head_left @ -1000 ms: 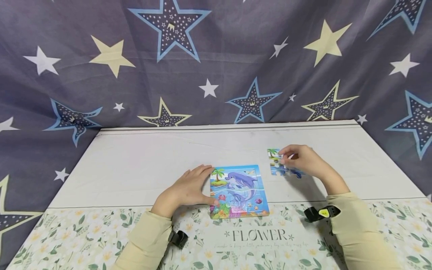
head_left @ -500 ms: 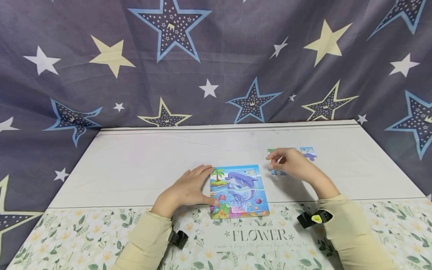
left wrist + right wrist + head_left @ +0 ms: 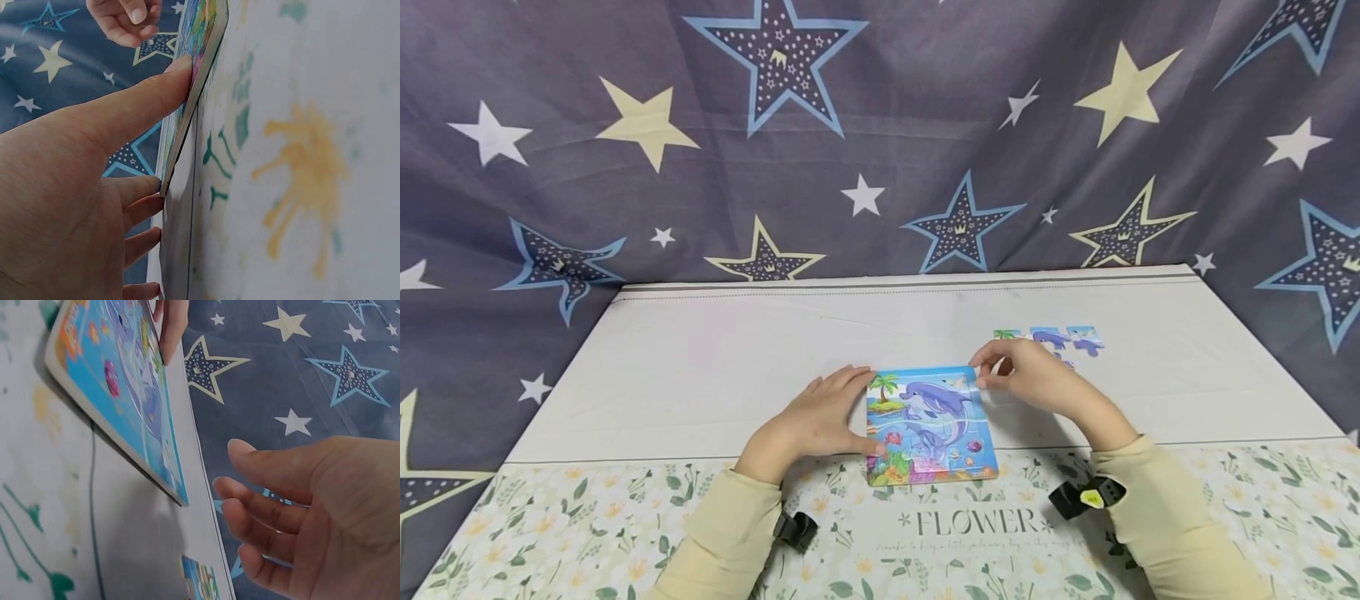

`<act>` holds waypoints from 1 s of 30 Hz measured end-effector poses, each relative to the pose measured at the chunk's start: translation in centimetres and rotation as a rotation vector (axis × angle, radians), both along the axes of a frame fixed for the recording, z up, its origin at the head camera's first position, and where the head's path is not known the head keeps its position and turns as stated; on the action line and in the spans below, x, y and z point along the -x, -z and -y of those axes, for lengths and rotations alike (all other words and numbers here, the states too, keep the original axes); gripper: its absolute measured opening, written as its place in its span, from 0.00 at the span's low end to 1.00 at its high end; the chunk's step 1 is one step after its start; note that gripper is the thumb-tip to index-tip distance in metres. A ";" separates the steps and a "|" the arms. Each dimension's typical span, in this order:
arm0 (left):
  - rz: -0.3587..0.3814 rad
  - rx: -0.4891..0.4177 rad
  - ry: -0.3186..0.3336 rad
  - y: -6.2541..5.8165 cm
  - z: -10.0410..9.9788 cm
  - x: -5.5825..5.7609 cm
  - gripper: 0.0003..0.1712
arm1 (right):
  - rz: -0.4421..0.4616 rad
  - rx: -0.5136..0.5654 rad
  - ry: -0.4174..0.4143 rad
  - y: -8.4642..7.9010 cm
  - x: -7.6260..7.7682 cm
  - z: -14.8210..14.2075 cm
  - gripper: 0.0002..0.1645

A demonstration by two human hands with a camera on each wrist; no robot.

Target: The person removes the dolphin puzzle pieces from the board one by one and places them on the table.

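A square dolphin puzzle board point(image 3: 936, 421) lies flat at the middle of the table. My left hand point(image 3: 823, 412) rests at its left side, fingers stretched along the far corner. In the left wrist view, the thumb point(image 3: 144, 103) lies straight on the board's top edge. My right hand point(image 3: 1037, 375) hovers at the board's far right corner. The right wrist view shows those fingers point(image 3: 269, 512) loosely bent, with nothing between them. Behind that hand lie loose puzzle pieces: one with a palm tree point(image 3: 1006, 333), one with a dolphin point(image 3: 1049, 337), and a blue one point(image 3: 1084, 340). The hand hides others.
A white cloth point(image 3: 760, 333) covers the back of the table, and a floral cloth lettered FLOWER point(image 3: 973, 522) covers the front. Behind stands a dark curtain point(image 3: 820, 158) with stars. Both wrists wear black straps point(image 3: 796, 531).
My right hand has moved left and slightly toward me, from over the loose pieces to the board's far right corner, uncovering the right-hand pieces. My left hand has stayed put.
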State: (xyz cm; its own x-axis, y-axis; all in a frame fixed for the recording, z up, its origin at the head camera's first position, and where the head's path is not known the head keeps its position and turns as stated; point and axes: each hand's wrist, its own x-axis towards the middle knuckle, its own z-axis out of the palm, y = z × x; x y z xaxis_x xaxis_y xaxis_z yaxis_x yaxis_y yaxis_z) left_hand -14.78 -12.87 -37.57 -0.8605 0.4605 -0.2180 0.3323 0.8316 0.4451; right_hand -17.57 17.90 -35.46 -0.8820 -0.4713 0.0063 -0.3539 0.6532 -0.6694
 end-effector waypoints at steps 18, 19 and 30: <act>-0.004 0.005 0.006 0.1 0.0 0.0 0.64 | 0.094 -0.067 -0.109 1.0 -1.2 2.0 0.14; -0.003 0.005 0.006 0.1 0.0 0.0 0.63 | 0.103 -0.070 -0.115 1.0 -1.2 2.1 0.15; -0.004 0.012 0.002 0.0 0.1 -0.1 0.64 | 0.070 -0.160 -0.137 1.2 -1.5 2.9 0.20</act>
